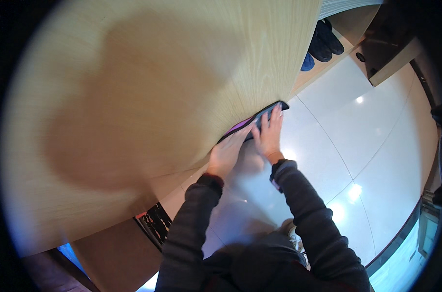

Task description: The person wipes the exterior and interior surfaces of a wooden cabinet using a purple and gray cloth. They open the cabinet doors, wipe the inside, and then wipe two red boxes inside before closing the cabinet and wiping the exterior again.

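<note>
A thin, dark flat item [267, 114] with a black edge and a pink-purple strip lies along a pale wood-grain panel [264, 69]. What it is exactly, I cannot tell. My left hand [226, 153] is at its near end, fingers stretched along it and pressed close to the panel. Farther along, my right hand [270, 135] rests on its dark grey face with fingers somewhat apart. Between them the two hands hold the item against the panel. My fingers cover part of its surface, and the side facing the wood is mostly hidden.
Black shoes [323, 42] and a blue shoe [307, 62] sit on a low wooden shelf beyond the panel. Glossy white floor tiles [326, 120] spread to the right. A brown board [115, 252] and a black patterned surface [155, 222] are at lower left. My own shoe [294, 233] shows below.
</note>
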Motion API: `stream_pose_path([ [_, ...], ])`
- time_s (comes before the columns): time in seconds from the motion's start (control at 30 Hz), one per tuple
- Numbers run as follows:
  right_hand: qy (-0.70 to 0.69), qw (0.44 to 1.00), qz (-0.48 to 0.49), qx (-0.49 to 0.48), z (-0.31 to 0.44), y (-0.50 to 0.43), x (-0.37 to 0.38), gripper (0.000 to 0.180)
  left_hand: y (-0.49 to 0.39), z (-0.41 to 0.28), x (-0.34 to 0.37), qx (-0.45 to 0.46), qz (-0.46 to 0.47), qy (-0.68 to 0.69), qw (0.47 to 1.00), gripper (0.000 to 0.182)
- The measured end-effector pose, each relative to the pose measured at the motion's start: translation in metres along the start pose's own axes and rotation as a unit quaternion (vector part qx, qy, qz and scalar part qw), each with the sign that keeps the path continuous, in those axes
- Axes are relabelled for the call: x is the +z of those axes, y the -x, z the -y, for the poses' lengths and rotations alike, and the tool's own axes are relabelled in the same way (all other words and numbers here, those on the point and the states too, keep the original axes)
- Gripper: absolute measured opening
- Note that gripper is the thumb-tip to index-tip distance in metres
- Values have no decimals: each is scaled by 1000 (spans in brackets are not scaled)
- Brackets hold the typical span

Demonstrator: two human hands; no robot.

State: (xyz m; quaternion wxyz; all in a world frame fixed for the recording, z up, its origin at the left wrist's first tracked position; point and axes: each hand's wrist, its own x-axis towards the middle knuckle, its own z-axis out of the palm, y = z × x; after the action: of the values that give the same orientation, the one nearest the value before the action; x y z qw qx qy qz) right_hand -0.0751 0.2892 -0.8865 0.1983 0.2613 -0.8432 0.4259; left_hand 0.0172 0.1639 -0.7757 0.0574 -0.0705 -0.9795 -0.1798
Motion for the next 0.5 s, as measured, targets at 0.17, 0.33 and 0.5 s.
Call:
stream_pose_path([
  [0.17,-131,988,80,8,104,0,1,56,76,4,-79,-48,-20,-223,973,52],
  [0.33,-174,976,33,-130,157,7,7,41,135,26,-107,14,-75,-505,860,52],
  [0.5,-84,978,182,-66,124,61,20,48,149,46,-48,8,85,-398,914,52],
])
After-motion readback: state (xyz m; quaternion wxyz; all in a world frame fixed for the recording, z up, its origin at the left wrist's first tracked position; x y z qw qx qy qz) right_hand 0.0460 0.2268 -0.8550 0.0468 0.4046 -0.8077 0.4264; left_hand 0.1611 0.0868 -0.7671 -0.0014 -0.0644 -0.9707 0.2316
